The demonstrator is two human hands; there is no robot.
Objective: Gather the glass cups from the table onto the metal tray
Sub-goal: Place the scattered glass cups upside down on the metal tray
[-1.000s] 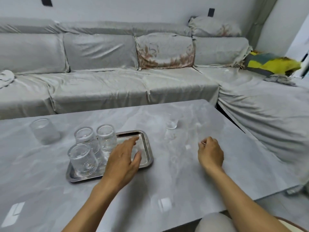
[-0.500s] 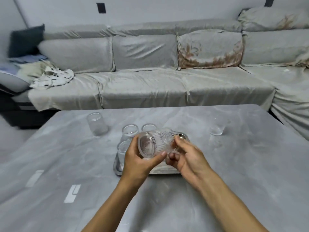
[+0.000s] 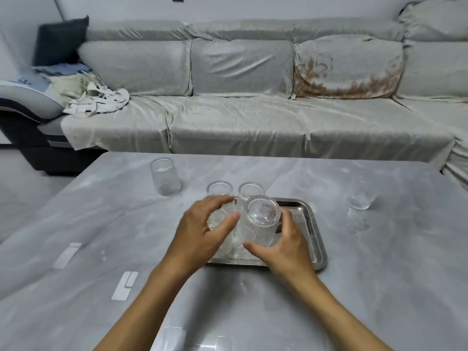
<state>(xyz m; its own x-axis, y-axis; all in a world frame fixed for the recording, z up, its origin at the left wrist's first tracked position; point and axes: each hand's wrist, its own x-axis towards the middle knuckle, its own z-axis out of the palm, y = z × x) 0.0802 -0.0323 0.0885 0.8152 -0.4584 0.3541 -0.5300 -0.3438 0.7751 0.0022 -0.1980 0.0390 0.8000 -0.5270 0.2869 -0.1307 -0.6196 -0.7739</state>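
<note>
Ribbed glass cup (image 3: 262, 224): upright, mouth up, held over the near middle of the metal tray (image 3: 314, 239); whether its base already touches the tray floor cannot be told. Right hand (image 3: 286, 247): fingers (image 3: 287, 216) wrapped round the cup's far and right side, thumb at its near foot, gripping it. Left hand (image 3: 200, 234): curled loosely just beside the cup on its left, thumb close to or touching the cup wall, fingers arched over a low cup (image 3: 219, 219) on the tray; it does not seem to clamp anything, though contact under the palm is hidden. Two further cups, rear left cup (image 3: 219, 190) and rear middle cup (image 3: 250, 192), stand upright at the tray's far left end, near each other. Tray count by judgement: three cups set down, a fourth in the act of being placed. Outstanding items on the grey worktop (image 3: 101, 236): a tall frosted cup (image 3: 164, 177) standing well apart to the far left of the tray, and a short clear cup (image 3: 359, 200) to the far right, both untouched. Estimate: task past its midpoint, two cups left to collect after this one. Free tray space remains at the right end. Background: a covered sofa (image 3: 240, 117) beyond the worktop.
</note>
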